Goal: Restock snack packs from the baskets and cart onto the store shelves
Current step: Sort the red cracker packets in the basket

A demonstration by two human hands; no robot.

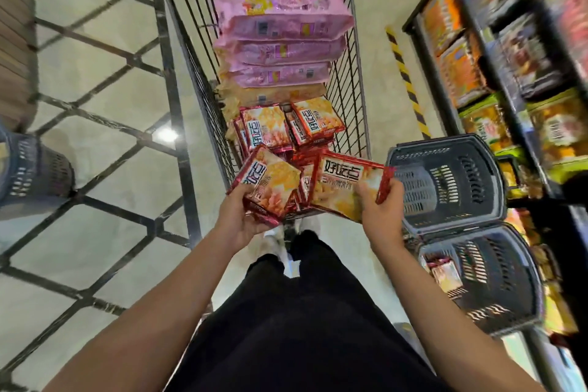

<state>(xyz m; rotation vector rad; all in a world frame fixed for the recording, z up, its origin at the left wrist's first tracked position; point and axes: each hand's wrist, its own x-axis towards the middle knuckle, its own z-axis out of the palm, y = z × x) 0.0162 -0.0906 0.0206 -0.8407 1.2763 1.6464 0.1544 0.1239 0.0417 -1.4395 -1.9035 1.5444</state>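
You have a red-and-orange snack pack in each hand over the near end of the wire cart point(350, 79). Your left hand point(241, 219) curls under the near edge of the left pack point(270, 181), thumb on top; your right hand point(380, 210) pinches the right pack point(345, 184) by its right-hand sealed edge, and that pack tilts. Judging by the task, you are lifting stock to carry to the shelves point(496, 51) on your right. Firm up the right grip by sliding your fingers further under the pack, since a pinch on the seal may let it slip. Turn from the hips and keep both packs flat.

More red packs point(286, 127) lie loose at the cart's near end, with pink packs point(283, 25) stacked behind them towards its far end. Two grey baskets point(445, 181) sit on the floor point(95, 105) between cart and shelves; the nearer basket point(496, 277) holds at least one pack. The floor is pale, glossy tile with dark lines.
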